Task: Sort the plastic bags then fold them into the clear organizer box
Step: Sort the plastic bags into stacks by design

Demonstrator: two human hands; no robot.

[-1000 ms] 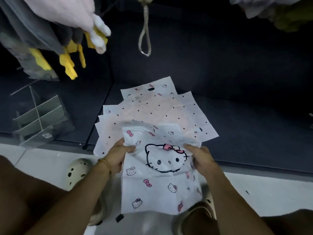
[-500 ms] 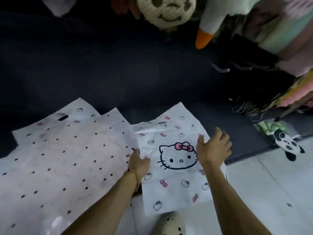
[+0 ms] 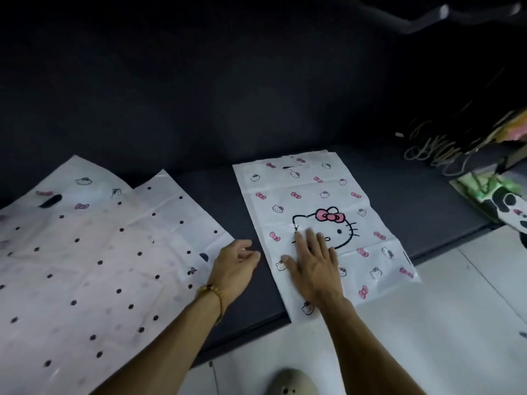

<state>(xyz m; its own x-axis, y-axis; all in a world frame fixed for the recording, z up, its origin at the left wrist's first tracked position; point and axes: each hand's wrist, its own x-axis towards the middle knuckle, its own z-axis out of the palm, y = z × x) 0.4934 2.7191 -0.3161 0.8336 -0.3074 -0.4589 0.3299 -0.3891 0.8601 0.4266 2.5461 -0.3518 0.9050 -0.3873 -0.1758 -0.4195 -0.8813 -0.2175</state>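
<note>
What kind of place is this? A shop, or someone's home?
Probably a small gift or toy shop. Printed plastic carrier bags, a cat-face bag and polka-dot bags, lie on a low dark display ledge, with a panda-print item and loose cords nearby.

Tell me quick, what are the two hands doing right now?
Left hand: fingers loosely curled, holding nothing, over the dark mat.
Right hand: open, fingers flat on the cat bag.
</note>
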